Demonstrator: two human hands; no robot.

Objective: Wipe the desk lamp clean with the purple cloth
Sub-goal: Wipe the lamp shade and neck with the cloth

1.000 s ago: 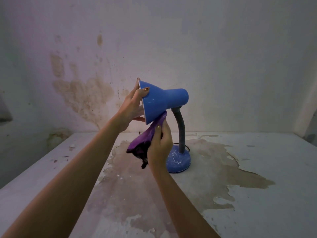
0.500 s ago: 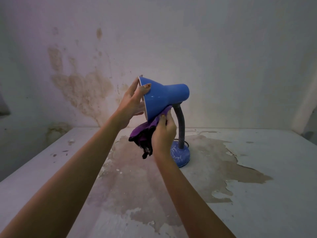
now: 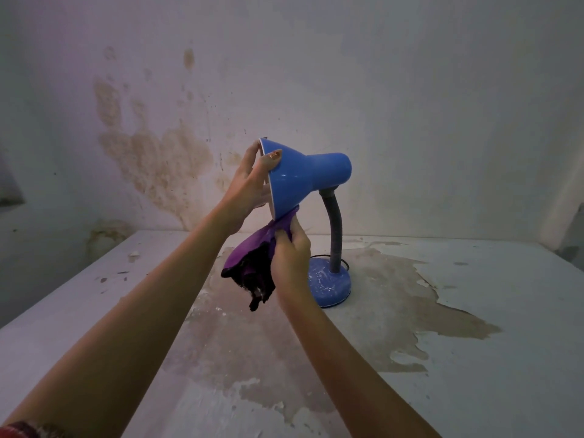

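Note:
A blue desk lamp (image 3: 303, 181) stands on the table on a round blue base (image 3: 330, 284), with a grey bendy neck (image 3: 333, 229) and its cone shade tipped to the left. My left hand (image 3: 252, 184) grips the shade's rim, thumb on the outside and fingers inside. My right hand (image 3: 290, 251) holds the purple cloth (image 3: 249, 259) bunched up, pressing its top against the lower edge of the shade. The cloth's dark end hangs loose below my hand.
The white table (image 3: 474, 358) has peeling paint and a wide brown stain around the lamp. A stained wall (image 3: 158, 159) rises right behind it. A black cord (image 3: 319, 256) lies behind the lamp base.
My right hand has slid the cloth along the underside of the shade toward its lower rim. My left hand keeps its grip on the rim.

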